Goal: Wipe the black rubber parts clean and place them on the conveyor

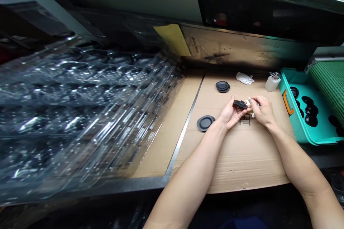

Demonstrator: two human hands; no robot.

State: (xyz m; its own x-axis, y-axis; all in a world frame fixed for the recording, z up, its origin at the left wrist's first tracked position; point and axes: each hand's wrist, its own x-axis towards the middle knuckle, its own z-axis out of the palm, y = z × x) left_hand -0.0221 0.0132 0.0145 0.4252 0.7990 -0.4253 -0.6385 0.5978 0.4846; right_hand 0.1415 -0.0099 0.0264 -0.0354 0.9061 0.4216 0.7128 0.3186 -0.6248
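Note:
My left hand is closed on a small black round disc, held just above the cardboard sheet. My right hand is closed on a small white wad, a cloth or wipe, pressed against the disc's right edge. Two more black round discs lie on the cardboard: one just left of my left wrist, another farther back.
A stack of clear plastic blister trays fills the left side. A teal bin with several black discs sits at the right, beside a green ribbed surface. A small white bottle and a crumpled white cloth stand at the back.

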